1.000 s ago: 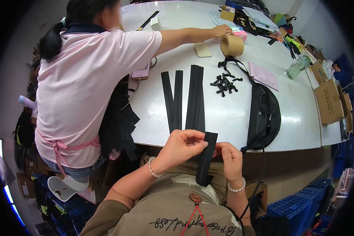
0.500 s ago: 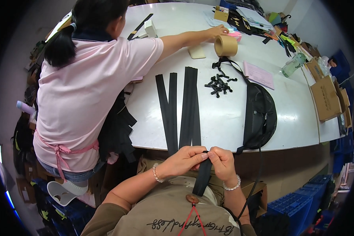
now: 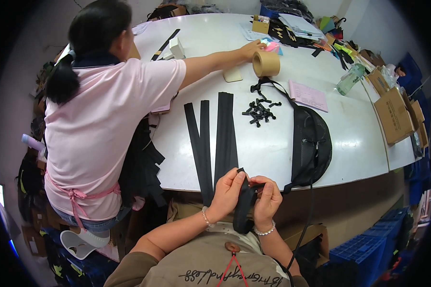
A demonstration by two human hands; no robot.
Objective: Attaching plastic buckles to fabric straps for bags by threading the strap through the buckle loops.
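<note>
Just off the table's near edge, a long black strip [image 3: 243, 210], by its look zipper tape, hangs in a loop between my hands. My left hand [image 3: 226, 192] pinches one end upright between thumb and fingers. On the other side my right hand [image 3: 267, 202] is closed on the other part of the strip. Ahead of my left hand lie more black strips [image 3: 225, 134], side by side and running off the near edge. Farther off sits a loose pile of small black pulls [image 3: 259, 114]. A black waist bag [image 3: 312, 146] rests to the right, its strap stretching toward the tape roll.
At the left, a co-worker in a pink shirt [image 3: 96, 124] reaches across the white table [image 3: 273, 158]. A brown tape roll [image 3: 266, 64], pink paper [image 3: 309, 95], green bottle [image 3: 351, 79] and cardboard box [image 3: 395, 115] stand beyond. A black cord [image 3: 310, 215] hangs at my right.
My hands have moved apart, and the strip between them has gone from hanging straight down to a loop. The co-worker's outstretched arm has shifted slightly left in view.
</note>
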